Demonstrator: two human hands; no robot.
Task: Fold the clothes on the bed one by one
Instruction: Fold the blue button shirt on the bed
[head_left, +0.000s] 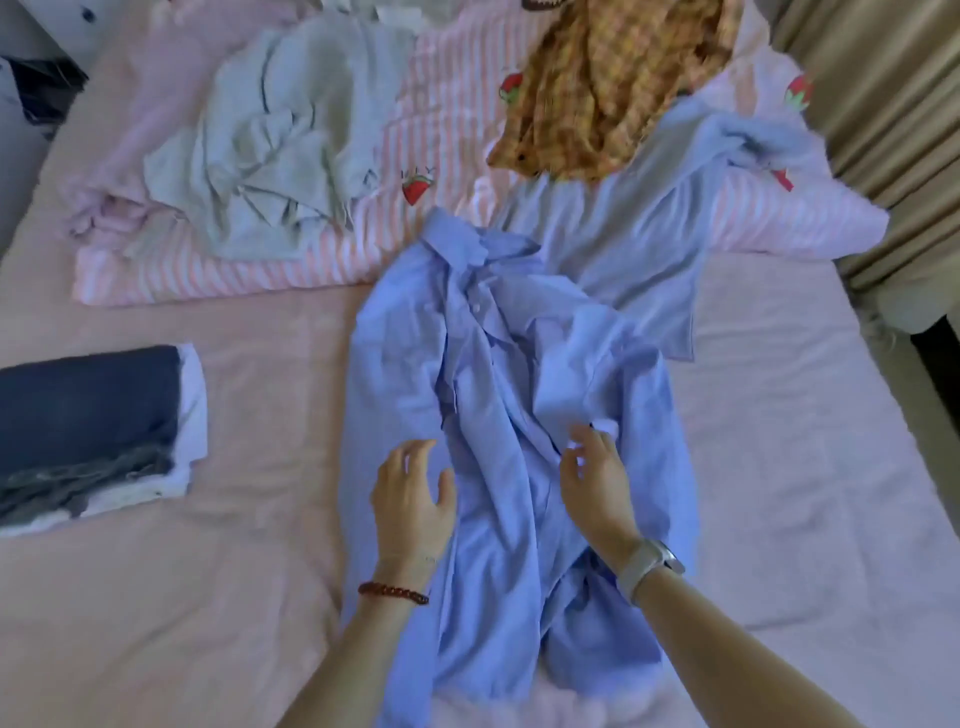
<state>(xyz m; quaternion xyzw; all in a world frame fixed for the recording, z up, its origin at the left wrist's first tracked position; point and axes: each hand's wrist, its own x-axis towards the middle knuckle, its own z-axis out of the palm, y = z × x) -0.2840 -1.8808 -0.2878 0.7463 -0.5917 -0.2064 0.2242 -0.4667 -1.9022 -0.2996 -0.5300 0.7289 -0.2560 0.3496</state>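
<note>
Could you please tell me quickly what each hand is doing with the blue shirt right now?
Left hand: open, fingers loosely spread over the blue shirt, gripping nothing.
Right hand: open, fingers relaxed over the shirt, holding nothing.

Hands (413, 499) over rumpled blue shirt (498, 374)

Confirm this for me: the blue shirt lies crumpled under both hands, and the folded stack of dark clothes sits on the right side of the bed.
Not quite. The folded stack of dark clothes sits on the left side of the bed, not the right, as the head view shows. The rest holds: the blue shirt lies crumpled under the left hand and the right hand.
</note>
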